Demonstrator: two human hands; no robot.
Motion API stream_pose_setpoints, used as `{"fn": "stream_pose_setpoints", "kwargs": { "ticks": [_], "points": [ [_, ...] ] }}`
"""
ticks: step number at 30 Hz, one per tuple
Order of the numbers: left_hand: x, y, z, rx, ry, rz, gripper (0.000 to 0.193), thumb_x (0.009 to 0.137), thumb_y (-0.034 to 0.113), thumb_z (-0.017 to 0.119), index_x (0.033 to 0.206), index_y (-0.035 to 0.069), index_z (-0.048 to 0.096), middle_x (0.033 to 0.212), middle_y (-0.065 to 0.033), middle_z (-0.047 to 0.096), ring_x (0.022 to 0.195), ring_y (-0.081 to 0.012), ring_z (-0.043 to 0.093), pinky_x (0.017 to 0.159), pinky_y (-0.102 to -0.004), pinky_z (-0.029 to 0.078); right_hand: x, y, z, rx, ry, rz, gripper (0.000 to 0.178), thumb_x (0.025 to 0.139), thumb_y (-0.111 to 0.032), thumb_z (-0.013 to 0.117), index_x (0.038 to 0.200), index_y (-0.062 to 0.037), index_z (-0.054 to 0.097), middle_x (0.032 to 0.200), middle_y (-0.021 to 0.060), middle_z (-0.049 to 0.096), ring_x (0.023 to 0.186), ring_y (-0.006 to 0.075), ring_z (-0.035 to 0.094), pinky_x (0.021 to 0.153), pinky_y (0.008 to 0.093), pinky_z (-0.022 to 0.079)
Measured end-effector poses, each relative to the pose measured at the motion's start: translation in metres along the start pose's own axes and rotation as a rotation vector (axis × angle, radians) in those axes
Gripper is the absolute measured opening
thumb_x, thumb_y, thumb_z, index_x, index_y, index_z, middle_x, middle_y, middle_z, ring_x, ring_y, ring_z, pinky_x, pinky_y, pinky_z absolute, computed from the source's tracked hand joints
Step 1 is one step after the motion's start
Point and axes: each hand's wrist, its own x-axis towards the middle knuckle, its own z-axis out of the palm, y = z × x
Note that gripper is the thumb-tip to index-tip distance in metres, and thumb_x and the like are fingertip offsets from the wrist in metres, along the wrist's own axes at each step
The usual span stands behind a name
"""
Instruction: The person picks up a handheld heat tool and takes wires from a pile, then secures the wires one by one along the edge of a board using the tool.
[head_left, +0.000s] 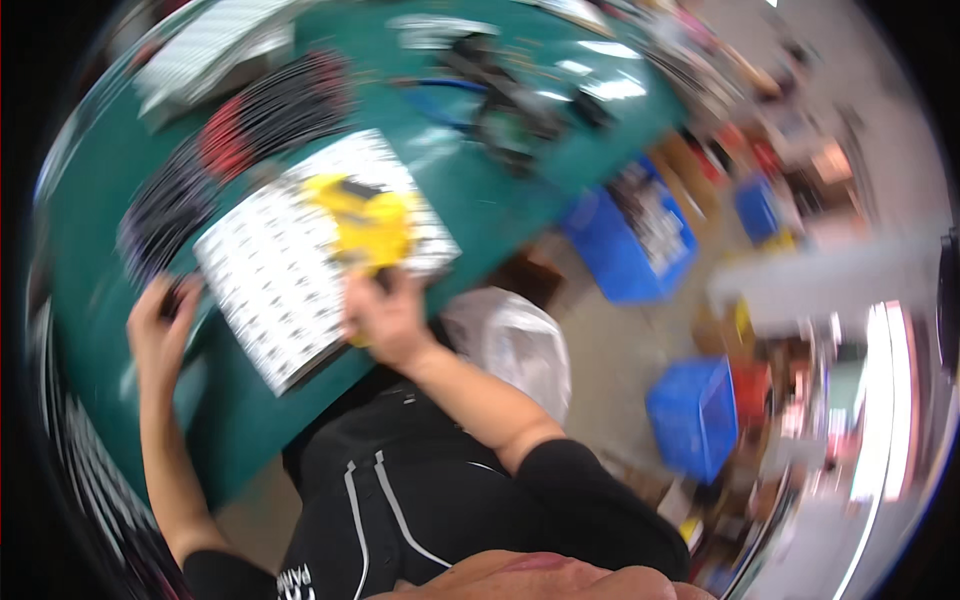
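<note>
Nearest the camera lies the wearer's black shirt point(430, 520), with pale lines down its front; beyond it spreads the green bench point(470, 205). Two places of work are shown: at left, the left hand point(158, 335) near the lower end of a dark wire bundle point(165, 215); at centre, the right hand point(392, 318) over the lower end of a yellow object point(382, 232), which lies against a white printed slab point(265, 275).

As a judgement on good handling, the left hand would do best to take only the wire ends it needs, lifting them clear without dragging their neighbours out of line. The right would be better served by a settled hold on the narrow lower part of the yellow object, keeping its upper part off the slab's face so that neither catches nor slides.

Left fingers: thumb and forefinger stand slightly apart around a small dark patch; blur hides whether they pinch a wire end or only come near it. Right fingers: bent, with a dark gap between thumb and forefinger; yellow shows above the hand and in a sliver below it, so contact seems likely, but a firm closure cannot be told. Farther right, a dark strap-like item point(525, 110) lies on the bench, and a blue bin point(620, 250) stands beyond its edge.
</note>
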Motion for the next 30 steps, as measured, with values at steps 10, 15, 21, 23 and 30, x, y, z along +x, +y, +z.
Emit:
{"fn": "stream_pose_setpoints", "kwargs": {
  "ticks": [10, 15, 21, 23, 30],
  "points": [
    [0.0, 0.016, 0.0, -0.095, -0.044, 0.049, 0.014, 0.076, 0.007, 0.068, 0.088, 0.001, 0.066, 0.071, -0.0071, 0.054, 0.063, -0.0174, 0.05, 0.057, -0.0285, 0.04, 0.001, -0.025, 0.007, 0.016, -0.05, -0.038, 0.039, 0.092, -0.017, 0.042, 0.122, 0.0064, 0.034, 0.056, 0.0062, 0.044, 0.041, 0.0127, 0.043, 0.039, 0.0264, 0.041],
    [-0.005, 0.015, -0.002, -0.074, -0.051, 0.028, 0.014, 0.074, 0.008, 0.067, 0.086, 0.001, 0.065, 0.072, -0.0088, 0.055, 0.065, -0.0222, 0.052, 0.058, -0.0315, 0.04, 0.001, -0.021, 0.006, -0.044, -0.112, -0.048, 0.041, 0.093, -0.024, 0.041, 0.121, 0.0051, 0.033, 0.056, 0.0046, 0.042, 0.039, 0.0114, 0.041, 0.037, 0.0246, 0.039],
    [-0.002, 0.016, 0.002, -0.124, -0.076, -0.017, 0.017, 0.071, 0.009, 0.067, 0.083, -0.002, 0.064, 0.078, -0.0129, 0.059, 0.074, -0.0278, 0.058, 0.065, -0.0344, 0.044, -0.001, -0.028, 0.007, -0.01, -0.084, -0.019, 0.047, 0.09, -0.023, 0.045, 0.122, 0.0083, 0.03, 0.056, 0.0057, 0.043, 0.04, 0.0125, 0.042, 0.037, 0.0257, 0.04],
    [-0.003, 0.016, 0.001, -0.143, -0.075, -0.04, 0.018, 0.071, 0.01, 0.067, 0.083, -0.002, 0.063, 0.08, -0.0134, 0.06, 0.075, -0.0278, 0.058, 0.066, -0.0342, 0.045, -0.008, -0.033, 0.008, -0.011, -0.098, -0.011, 0.048, 0.091, -0.024, 0.046, 0.122, 0.0082, 0.03, 0.056, 0.0057, 0.042, 0.04, 0.0125, 0.042, 0.037, 0.0259, 0.04],
    [-0.006, 0.016, 0.002, -0.156, -0.078, -0.021, 0.021, 0.07, 0.008, 0.066, 0.087, -0.004, 0.062, 0.077, -0.0115, 0.058, 0.067, -0.0227, 0.057, 0.061, -0.0305, 0.045, -0.039, -0.044, 0.005, -0.171, -0.177, 0.053, 0.047, 0.089, -0.025, 0.049, 0.116, 0.0094, 0.033, 0.054, 0.006, 0.042, 0.037, 0.0134, 0.041, 0.035, 0.026, 0.04]
  ]
}}
